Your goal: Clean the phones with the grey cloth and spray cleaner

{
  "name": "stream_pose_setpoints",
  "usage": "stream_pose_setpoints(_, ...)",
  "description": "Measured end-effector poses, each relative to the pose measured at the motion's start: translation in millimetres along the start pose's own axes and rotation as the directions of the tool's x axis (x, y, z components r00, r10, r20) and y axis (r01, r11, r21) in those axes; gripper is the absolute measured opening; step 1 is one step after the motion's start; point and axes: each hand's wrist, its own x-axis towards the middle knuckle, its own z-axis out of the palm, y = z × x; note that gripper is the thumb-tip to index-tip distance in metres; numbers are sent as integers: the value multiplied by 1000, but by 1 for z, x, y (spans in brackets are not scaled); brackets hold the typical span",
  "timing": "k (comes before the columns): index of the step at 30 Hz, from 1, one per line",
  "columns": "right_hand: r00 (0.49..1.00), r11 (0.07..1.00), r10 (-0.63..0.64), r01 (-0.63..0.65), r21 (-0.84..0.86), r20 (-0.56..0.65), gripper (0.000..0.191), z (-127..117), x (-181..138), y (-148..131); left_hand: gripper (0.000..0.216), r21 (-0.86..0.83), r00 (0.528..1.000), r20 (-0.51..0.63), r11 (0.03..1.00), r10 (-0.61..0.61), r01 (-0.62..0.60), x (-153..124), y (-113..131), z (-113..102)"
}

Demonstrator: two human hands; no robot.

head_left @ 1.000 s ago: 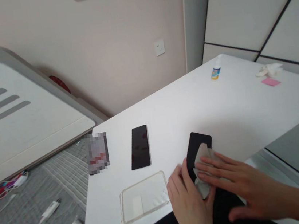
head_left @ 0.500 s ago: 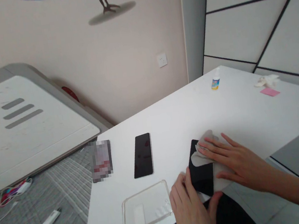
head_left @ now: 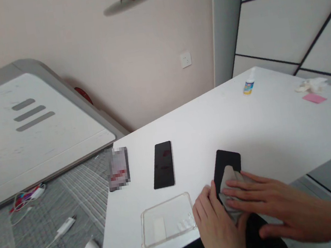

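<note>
A black phone lies on the white table near its front edge. My right hand presses a grey cloth flat on the phone's lower half, fingers stretched out over it. My left hand grips the phone's lower left edge, thumb against its side. The phone's lower end is hidden under the cloth and my hands.
A clear phone case, a second black phone and a blurred card lie to the left. A small bottle, crumpled tissue and pink pad sit far right. Cables and a white board lie left.
My right hand has drawn the cloth back down the phone from its top end toward me, uncovering the upper part. My left hand stays at the phone's edge.
</note>
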Motion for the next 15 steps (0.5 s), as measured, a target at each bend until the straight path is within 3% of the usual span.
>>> stream_pose_setpoints(2,980,991,126,-119,54,-155,65,-5,-6,4,91,30,1000,15,1000,3,-4,2,0,-5)
stream_pose_setpoints(4,893,951,307,-276,140,-330,56,-7,-12,13,103,35,999,21,999,30,-30,3,0,-11)
stream_pose_setpoints(6,810,900,434,-368,233,-394,42,-7,-15,24,107,-5,998,20,998,61,-61,4,0,-16)
stream_pose_setpoints(7,799,886,461,-389,254,-387,36,-6,-15,27,102,-36,997,20,996,77,-76,5,0,-18)
stream_pose_setpoints(12,886,930,366,-340,140,-283,35,1,-1,35,45,-176,995,22,980,102,-96,10,1,-21)
stream_pose_setpoints(15,929,949,299,-266,170,-218,48,8,7,37,33,-269,994,-20,958,103,-105,17,1,-19)
